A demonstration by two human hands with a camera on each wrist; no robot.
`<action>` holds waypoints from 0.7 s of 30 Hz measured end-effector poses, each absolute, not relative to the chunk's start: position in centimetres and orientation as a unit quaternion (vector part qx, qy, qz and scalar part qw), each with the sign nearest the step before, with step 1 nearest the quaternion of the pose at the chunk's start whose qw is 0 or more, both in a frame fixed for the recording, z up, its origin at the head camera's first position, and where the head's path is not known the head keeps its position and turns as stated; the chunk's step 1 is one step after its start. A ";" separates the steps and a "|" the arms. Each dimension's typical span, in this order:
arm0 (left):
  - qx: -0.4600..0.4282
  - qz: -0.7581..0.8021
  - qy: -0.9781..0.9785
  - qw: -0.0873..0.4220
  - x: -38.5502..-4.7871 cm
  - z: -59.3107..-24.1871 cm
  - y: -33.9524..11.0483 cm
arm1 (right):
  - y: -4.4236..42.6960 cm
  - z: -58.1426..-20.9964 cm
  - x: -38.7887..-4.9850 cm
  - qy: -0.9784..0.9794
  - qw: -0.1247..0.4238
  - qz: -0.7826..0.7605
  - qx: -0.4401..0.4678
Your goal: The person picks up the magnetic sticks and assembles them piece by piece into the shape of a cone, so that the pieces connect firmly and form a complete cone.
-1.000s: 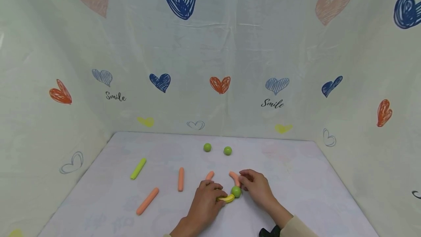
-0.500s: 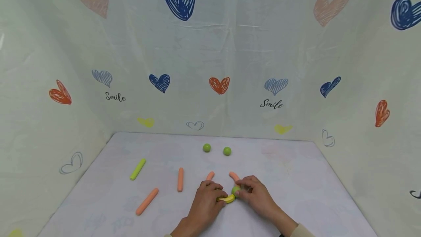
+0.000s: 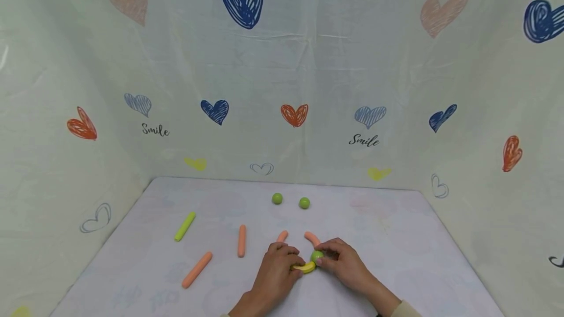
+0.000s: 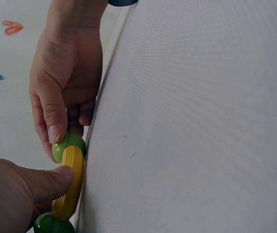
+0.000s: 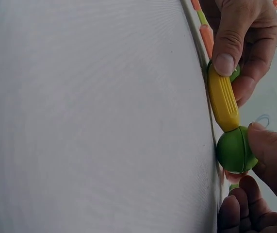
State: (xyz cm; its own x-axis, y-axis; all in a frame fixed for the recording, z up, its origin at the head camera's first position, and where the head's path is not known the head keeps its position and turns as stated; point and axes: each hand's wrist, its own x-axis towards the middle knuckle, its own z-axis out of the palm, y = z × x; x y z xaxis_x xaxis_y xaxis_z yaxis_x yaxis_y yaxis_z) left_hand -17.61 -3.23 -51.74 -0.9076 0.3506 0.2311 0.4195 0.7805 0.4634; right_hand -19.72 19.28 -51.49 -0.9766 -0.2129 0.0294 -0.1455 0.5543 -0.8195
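My left hand [image 3: 277, 270] pinches a yellow curved rod [image 3: 307, 267], its thumb laid along the rod in the left wrist view. A green ball [image 3: 316, 256] touches the rod's right end, and my right hand [image 3: 345, 263] holds that ball between thumb and fingers. At the rod's other end sits a second green ball [image 4: 54, 223], hidden by my left hand in the head view. An orange curved rod [image 3: 312, 238] runs away from the right-hand ball, its near end behind my right fingers. Another orange rod [image 3: 283, 236] shows partly beyond my left hand.
Two loose green balls [image 3: 277, 198] stand near the back of the white table [image 3: 374, 224]. On the left lie two straight orange rods [image 3: 241, 241] and a yellow-green rod [image 3: 185, 226]. A heart-printed curtain [image 3: 326, 150] hangs behind and at both sides.
My right hand has moved from beside the orange curved rod down onto the green ball and grips it. That rod's far end has shifted slightly left. My left hand keeps its place.
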 end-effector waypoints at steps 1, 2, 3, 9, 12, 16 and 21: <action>-0.206 -0.260 -0.941 0.067 -17.6 -51.7 -3.2 | 19.3 -51.5 -19.7 0.879 0.038 -0.463 -0.103; -0.207 -0.260 -0.941 0.069 -17.6 -51.7 -3.2 | 19.4 -51.5 -19.7 0.878 0.039 -0.466 -0.104; -0.206 -0.262 -0.940 0.069 -17.6 -51.7 -3.3 | 19.4 -51.5 -19.6 0.877 0.040 -0.467 -0.105; -0.184 -0.291 -0.936 0.065 -18.0 -51.0 -3.9 | 19.6 -51.5 -19.6 0.868 0.047 -0.483 -0.109; -0.163 -0.308 -0.935 0.066 -18.6 -50.4 -4.5 | 19.7 -51.7 -19.6 0.867 0.045 -0.484 -0.112; -0.129 -0.332 -0.931 0.081 -19.7 -49.7 -5.2 | 19.7 -51.8 -19.7 0.867 0.044 -0.484 -0.112; -0.098 -0.364 -0.921 0.100 -21.8 -49.1 -6.1 | 19.8 -51.9 -19.8 0.870 0.045 -0.479 -0.110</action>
State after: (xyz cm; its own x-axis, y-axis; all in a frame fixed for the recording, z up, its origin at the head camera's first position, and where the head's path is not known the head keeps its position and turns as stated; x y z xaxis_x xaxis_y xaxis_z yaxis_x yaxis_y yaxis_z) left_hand -21.77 -6.08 -49.09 -0.9608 0.1090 0.2550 0.2539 0.7159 0.6505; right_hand -19.79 19.79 -51.91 -0.9718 -0.2345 0.0261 -0.1474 0.5168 -0.8433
